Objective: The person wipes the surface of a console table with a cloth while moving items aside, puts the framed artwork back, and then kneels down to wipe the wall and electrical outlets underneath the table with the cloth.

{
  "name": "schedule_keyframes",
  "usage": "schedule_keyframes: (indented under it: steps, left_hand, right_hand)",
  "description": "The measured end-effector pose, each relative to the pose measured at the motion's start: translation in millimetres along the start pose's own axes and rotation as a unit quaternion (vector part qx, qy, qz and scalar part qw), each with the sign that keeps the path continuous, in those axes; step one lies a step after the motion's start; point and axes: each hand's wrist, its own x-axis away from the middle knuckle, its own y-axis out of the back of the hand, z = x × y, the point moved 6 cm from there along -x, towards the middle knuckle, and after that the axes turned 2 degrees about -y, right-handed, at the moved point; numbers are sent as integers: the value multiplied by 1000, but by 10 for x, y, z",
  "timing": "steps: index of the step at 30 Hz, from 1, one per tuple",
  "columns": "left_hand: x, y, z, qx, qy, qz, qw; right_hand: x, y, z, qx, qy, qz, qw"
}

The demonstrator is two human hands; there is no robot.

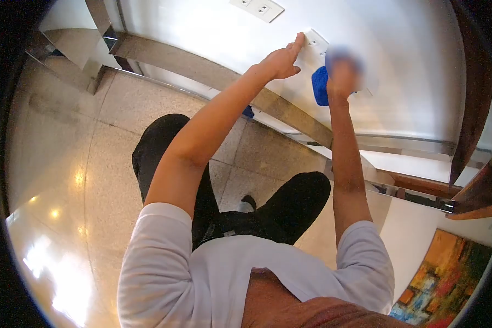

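Observation:
My left hand (282, 61) reaches to the white wall, its index finger stretched out against the edge of a white outlet plate (314, 40). Its thumb stands apart, and nothing is held in that hand. Just right of it, my right hand (344, 79) presses a blue cloth (320, 86) on the wall, over the lower end of the plate. A blur covers part of that hand and the cloth's upper portion, so the fingers do not show clearly.
Another outlet plate (258, 8) sits higher on the wall. A brownish ledge (197, 70) runs along the wall's foot, above the tiled floor (120, 136). At right are a dark wooden post (474, 93) and a colourful painting (443, 279). My bent knees face the wall.

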Motion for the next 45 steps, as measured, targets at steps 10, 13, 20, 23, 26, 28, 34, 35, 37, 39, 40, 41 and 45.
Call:
schedule_keyframes:
  steps: [10,13,20,23,26,28,34,35,37,39,40,41,45]
  left_hand:
    - [3,84,-81,12,57,89,994]
    - [15,121,-111,9,47,79,996]
    - [-14,12,-2,17,-12,-2,1000]
    - [-4,56,-33,20,1,26,999]
    - [17,140,-115,25,50,84,995]
    - [14,133,-99,20,40,74,996]
    - [-11,150,-62,11,34,74,997]
    - [-15,124,-43,13,27,68,997]
    - [1,136,-55,13,29,71,997]
    - [-14,141,-50,14,34,75,997]
    - [-26,117,-38,15,39,78,996]
    - [-35,91,-21,16,43,83,995]
    - [-5,124,-59,18,12,40,999]
  right_hand:
    - [81,-80,-234,-34,-114,50,992]
    - [29,49,-165,-74,-120,-3,990]
    - [-232,-84,417,-59,-41,5,997]
    - [-212,-77,394,-41,-35,-6,999]
    - [-196,-47,381,-41,-45,15,998]
    - [-213,-27,373,-27,-47,29,998]
    - [-63,-7,-59,-65,-161,56,983]
    - [7,18,-216,-93,-192,39,976]
    - [153,39,-503,-138,-253,2,958]
    - [244,53,-717,-174,-307,-41,935]
    - [239,21,-758,-191,-312,-57,929]
    - [209,-39,-793,-209,-318,-74,922]
    - [186,-308,-628,-240,-369,-150,885]
